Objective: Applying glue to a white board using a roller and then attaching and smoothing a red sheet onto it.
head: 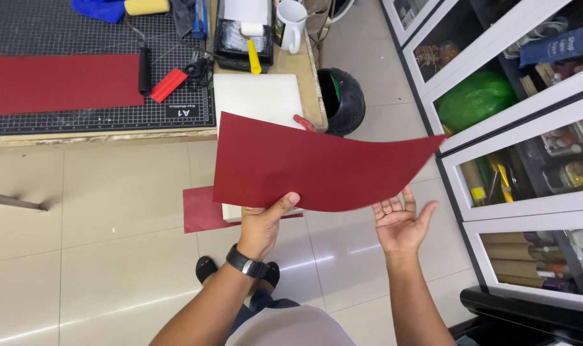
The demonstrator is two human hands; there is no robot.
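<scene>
Fingers of the left hand (264,224) pinch the dark red sheet (317,165), which hides them except the thumb; right hand (401,221) spread loose beneath, its fingertips partly covered.

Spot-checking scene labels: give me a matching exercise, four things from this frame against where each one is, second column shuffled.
Things:
1. large dark red flexible sheet
2. white ceramic mug
3. long dark red strip
4. black wristwatch

Places:
A. lying on the black gridded cutting mat
B. on the left hand's wrist
C. pinched at its lower edge by the left hand, with the open right hand just below it
D. standing at the far end of the wooden workbench

Pairs: 1-C, 2-D, 3-A, 4-B
</scene>
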